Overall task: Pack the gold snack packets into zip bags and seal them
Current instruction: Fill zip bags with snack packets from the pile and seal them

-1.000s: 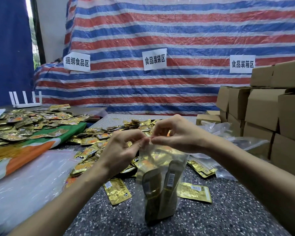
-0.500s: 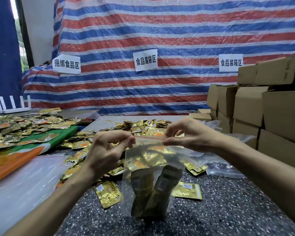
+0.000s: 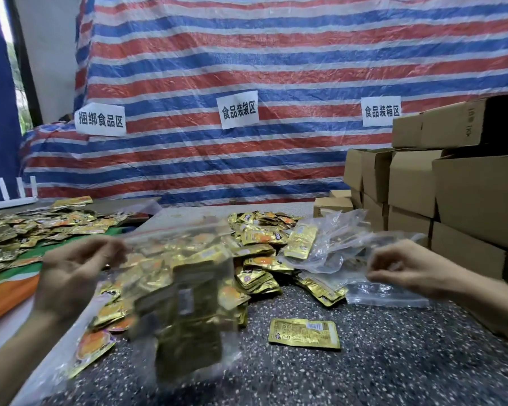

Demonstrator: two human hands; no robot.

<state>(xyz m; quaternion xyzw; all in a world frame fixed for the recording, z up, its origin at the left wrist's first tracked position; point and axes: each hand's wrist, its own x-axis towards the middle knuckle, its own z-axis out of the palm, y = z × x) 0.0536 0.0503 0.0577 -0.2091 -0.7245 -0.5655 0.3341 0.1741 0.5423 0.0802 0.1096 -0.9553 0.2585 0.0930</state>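
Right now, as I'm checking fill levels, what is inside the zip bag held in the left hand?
Gold snack packets sit inside the zip bag, which the left hand pinches at its top corner. Motion blur and overlap hide their number.

Head cam, fwd-down, near hands [image 3: 68,276]

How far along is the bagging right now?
Done: one zip bag holds gold packets; blur hides whether its zip is closed. In hand: the left hand grips that bag's top corner; the right hand is at the empty clear bags. Left: a big loose packet pile and one stray packet on the table.
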